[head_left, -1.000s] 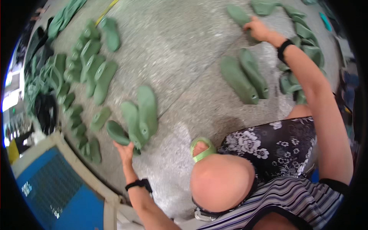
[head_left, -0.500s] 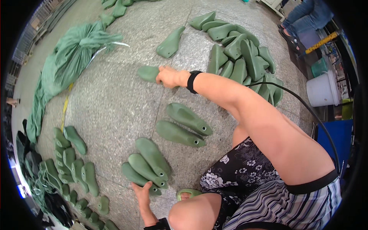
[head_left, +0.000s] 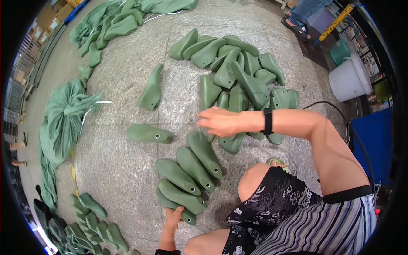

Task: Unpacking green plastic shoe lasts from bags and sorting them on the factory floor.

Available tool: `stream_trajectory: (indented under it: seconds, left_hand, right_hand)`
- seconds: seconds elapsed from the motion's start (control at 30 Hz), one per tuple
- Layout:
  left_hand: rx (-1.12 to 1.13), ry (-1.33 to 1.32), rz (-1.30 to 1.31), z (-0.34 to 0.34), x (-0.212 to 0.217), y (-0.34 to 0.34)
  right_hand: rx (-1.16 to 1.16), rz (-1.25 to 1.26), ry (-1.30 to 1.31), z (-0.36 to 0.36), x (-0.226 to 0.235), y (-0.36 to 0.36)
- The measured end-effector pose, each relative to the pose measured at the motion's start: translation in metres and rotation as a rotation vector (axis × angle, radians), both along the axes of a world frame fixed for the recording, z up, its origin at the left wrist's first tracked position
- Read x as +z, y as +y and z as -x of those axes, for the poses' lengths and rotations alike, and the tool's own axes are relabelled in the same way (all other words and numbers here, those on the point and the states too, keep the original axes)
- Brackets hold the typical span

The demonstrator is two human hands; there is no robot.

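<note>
one head-worn fisheye looks steeply down, close over the floor [head_left: 127, 178].

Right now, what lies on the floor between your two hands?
In the head view, a row of green shoe lasts lies between the left hand and right hand.

Right hand [head_left: 219, 121] back, seemingly empty.

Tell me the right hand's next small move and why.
Probably reach a little further left and down to the lone last: the right hand is empty and extended that way, while the left hand rests against the sorted row.
</note>
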State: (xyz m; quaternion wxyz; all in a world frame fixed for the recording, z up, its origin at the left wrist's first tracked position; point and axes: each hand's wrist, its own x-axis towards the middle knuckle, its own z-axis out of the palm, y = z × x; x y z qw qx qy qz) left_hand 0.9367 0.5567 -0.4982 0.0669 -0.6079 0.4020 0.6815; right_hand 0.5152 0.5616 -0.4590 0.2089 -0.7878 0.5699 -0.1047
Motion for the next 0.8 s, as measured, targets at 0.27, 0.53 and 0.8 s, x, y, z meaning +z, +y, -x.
stream_trajectory:
  seconds: [0.27, 0.53, 0.8]
  left_hand:
    - [-0.008, -0.14, -0.09, -0.014, -0.049, -0.007]
    - [0.047, -0.185, -0.117, -0.026, -0.059, -0.005]
    - [-0.49, -0.446, 0.515, -0.038, -0.035, -0.027]
  right_hand:
    - [-0.811, 0.212, 0.054, 0.147, 0.013, 0.067]
    - [-0.785, -0.182, 0.004, 0.166, -0.014, 0.075]
    - [-0.696, -0.269, -0.331, 0.141, 0.032, 0.051]
